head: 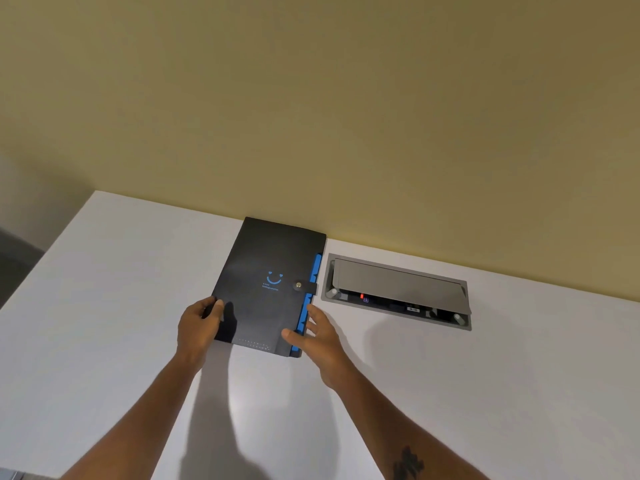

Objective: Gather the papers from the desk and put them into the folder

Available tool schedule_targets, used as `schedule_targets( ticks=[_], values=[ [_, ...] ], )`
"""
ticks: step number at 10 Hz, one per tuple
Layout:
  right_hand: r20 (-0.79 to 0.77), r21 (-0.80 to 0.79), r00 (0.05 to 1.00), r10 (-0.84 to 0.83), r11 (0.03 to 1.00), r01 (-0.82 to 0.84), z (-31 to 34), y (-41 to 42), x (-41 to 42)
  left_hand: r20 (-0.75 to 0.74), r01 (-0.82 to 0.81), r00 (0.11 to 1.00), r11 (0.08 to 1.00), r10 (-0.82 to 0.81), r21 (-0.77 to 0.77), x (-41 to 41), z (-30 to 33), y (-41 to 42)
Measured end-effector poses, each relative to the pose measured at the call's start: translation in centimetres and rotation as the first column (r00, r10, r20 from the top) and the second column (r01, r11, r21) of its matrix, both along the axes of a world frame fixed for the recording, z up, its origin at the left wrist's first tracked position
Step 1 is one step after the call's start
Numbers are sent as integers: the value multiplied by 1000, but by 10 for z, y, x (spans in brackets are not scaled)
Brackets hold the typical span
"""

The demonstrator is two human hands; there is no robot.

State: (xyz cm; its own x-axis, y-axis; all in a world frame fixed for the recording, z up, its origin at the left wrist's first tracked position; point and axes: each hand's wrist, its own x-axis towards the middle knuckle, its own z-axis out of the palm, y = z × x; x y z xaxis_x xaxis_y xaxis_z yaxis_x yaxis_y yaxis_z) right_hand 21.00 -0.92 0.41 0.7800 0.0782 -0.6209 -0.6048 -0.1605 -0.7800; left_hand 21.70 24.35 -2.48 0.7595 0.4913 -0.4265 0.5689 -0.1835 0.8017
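A black folder with a blue smiley print, blue index tabs down its right edge and a snap strap fastened lies closed on the white desk, against the wall. My left hand grips its near left edge, thumb on the cover. At the near right corner my right hand has its thumb on the cover and its fingers spread along the blue tabs. No loose papers are in view.
A grey cable box with its lid tilted open is set into the desk just right of the folder. A yellow wall runs behind the desk. The desk's left edge drops off at the left.
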Motion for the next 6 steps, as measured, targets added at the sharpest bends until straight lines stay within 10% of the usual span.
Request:
schedule_targets(
  ticks=[6],
  values=[
    [-9, 20, 1000, 8, 1000, -7, 5, -15, 0, -30, -10, 1000, 1000, 10, 6, -1, 7, -7]
  ],
)
